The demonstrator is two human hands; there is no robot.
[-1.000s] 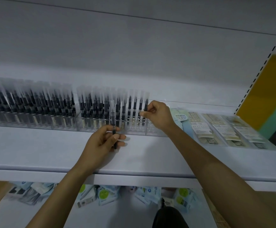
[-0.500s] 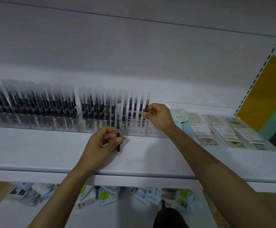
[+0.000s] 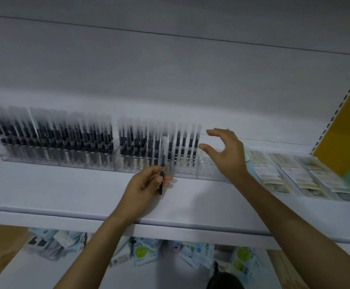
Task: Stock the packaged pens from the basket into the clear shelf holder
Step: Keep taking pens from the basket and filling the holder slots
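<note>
A long clear shelf holder [image 3: 208, 174] stands on the white shelf [image 3: 65, 197], packed with upright packaged black pens [image 3: 128, 140] from its left end to about the middle; its rightmost cells show no pens. My left hand [image 3: 145, 184] pinches one packaged pen [image 3: 162, 163] upright just in front of the holder. My right hand [image 3: 226, 155] hovers above the holder's right end, fingers spread, holding nothing. The basket is out of view.
Flat cream packaged goods [image 3: 295, 176] lie in rows on the shelf to the right of the holder. A lower shelf holds scattered blue and green packets [image 3: 140, 253]. A yellow and teal panel [image 3: 345, 126] stands at the far right.
My right hand has let go of the pen it pinched at the row's right end and lifted away to the right, opening. My left hand keeps its pen and has barely moved.
</note>
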